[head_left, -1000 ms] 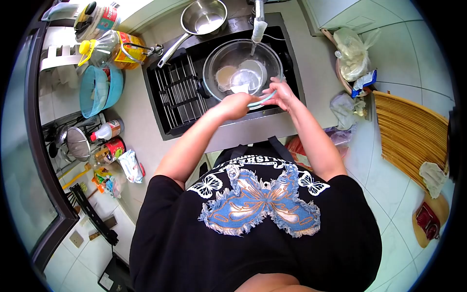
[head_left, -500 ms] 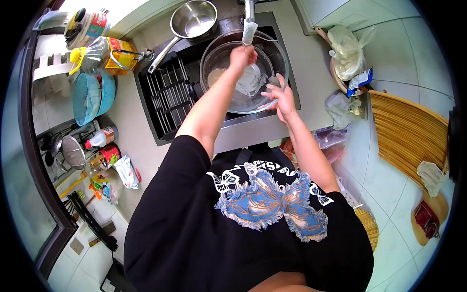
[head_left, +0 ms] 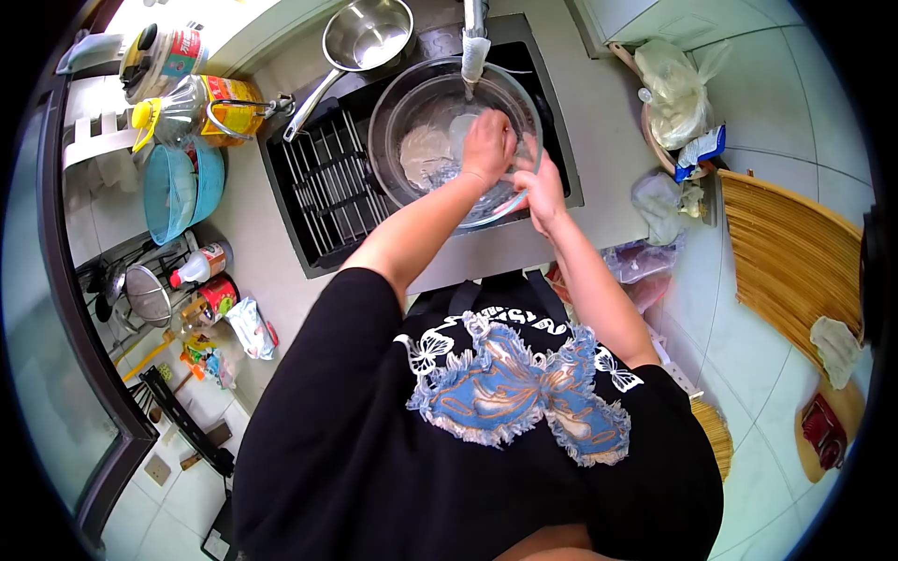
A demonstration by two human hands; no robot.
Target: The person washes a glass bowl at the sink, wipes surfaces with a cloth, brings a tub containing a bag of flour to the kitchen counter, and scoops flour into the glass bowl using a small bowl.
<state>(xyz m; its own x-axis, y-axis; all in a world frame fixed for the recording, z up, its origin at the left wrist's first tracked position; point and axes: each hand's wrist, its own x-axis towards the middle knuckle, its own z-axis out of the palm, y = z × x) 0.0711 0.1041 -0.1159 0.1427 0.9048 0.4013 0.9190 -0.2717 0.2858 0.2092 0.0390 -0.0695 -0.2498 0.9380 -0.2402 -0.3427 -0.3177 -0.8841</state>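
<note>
A large clear glass bowl (head_left: 382,140) stands in the dark sink (head_left: 558,178) below the faucet (head_left: 474,42), whose spout end is wrapped in something white. My left hand (head_left: 489,147) reaches down inside the bowl with its fingers curled; the fingertips are hidden, and I cannot tell what they hold. At the bowl's near right rim, my right hand (head_left: 543,194) grips the glass, its fingers partly seen through the wall. A pale beige round patch (head_left: 426,154) shows in the bowl, left of my left hand, among bright, watery reflections.
Left of the bowl, a black rack (head_left: 337,192) spans the sink. A steel saucepan (head_left: 368,35) stands behind it. An oil bottle (head_left: 201,107), a blue basket (head_left: 168,201) and several containers line the left counter. Plastic bags (head_left: 673,103) lie at the right.
My left hand has moved from just under the faucet down into the bowl. The right hand's spread fingers have closed in at the rim, and the bowl has shifted slightly left.
</note>
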